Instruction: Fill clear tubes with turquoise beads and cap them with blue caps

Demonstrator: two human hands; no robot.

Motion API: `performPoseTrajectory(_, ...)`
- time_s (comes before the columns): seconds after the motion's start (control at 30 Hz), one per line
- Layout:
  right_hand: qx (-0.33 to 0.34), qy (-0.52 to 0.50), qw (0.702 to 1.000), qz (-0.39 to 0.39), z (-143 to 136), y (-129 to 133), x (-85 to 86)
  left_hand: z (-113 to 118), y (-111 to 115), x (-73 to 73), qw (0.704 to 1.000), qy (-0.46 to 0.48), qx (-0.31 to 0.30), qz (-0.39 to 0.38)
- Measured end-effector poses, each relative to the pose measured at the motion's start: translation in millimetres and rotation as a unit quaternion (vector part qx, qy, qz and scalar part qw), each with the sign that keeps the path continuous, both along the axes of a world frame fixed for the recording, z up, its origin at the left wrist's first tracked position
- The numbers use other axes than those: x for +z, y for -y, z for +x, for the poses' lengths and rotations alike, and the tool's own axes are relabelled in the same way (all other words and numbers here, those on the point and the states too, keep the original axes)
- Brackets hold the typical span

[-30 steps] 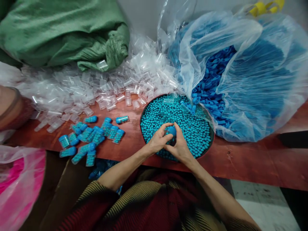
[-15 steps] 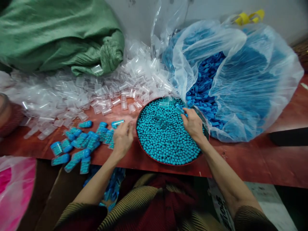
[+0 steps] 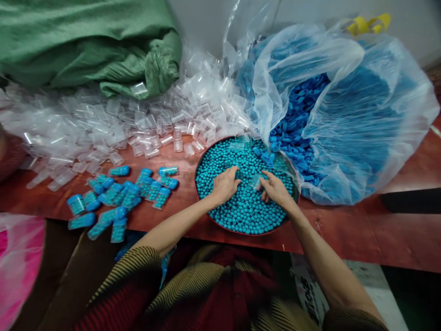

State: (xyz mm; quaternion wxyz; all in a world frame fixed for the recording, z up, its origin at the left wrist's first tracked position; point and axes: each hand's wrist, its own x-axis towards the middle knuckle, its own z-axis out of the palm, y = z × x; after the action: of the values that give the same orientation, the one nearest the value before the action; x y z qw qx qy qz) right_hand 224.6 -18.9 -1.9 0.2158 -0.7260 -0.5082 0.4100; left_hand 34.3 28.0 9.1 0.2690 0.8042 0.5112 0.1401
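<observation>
A round tray with a dark red rim [image 3: 220, 228] holds many small turquoise beads [image 3: 248, 211]. Over its left half is my left hand [image 3: 225, 185], fingers bent toward the beads; whatever they hold, if anything, is hidden. My right hand [image 3: 274, 187] pinches a small clear container [image 3: 256, 182] just above the beads, on the tray's right side. Another clear container [image 3: 237, 146] lies on the beads near the back rim. Some blue caps [image 3: 268, 157] rest at the tray's back right. Several bead-filled containers with blue caps [image 3: 129, 195] lie left of the tray.
Clear empty containers [image 3: 144, 124] are heaped along the back of the red table [image 3: 344, 234]. A green sack [image 3: 86, 41] sits at the back left. At the right, a translucent bag [image 3: 372, 119] holds blue caps. A dark bar [image 3: 409, 201] lies at the right edge.
My left hand has moved right, from the filled containers to over the tray. My right hand has shifted slightly down from the back right, where blue caps now show. The view has shifted slightly.
</observation>
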Motion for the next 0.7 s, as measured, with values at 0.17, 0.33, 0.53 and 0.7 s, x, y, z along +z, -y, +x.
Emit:
performPoseTrajectory(0.17,0.055,0.218,0.973,0.051,9,15,13.4,13,-1,3.5,0.999,-0.041,0.034,-0.006)
performPoseTrajectory(0.33,0.082,0.291,0.937,0.177,18,21,27.1,16,2,0.1,0.998,-0.059,0.035,0.007)
performPoseTrajectory(0.53,0.176,0.33,0.925,0.074,-3,16,23.3,16,1,-3.7,0.997,-0.078,0.013,0.006)
performPoseTrajectory(0.7,0.196,0.359,0.912,0.032,-13,15,20.3,15,-1,-3.1,0.998,-0.055,0.025,-0.014)
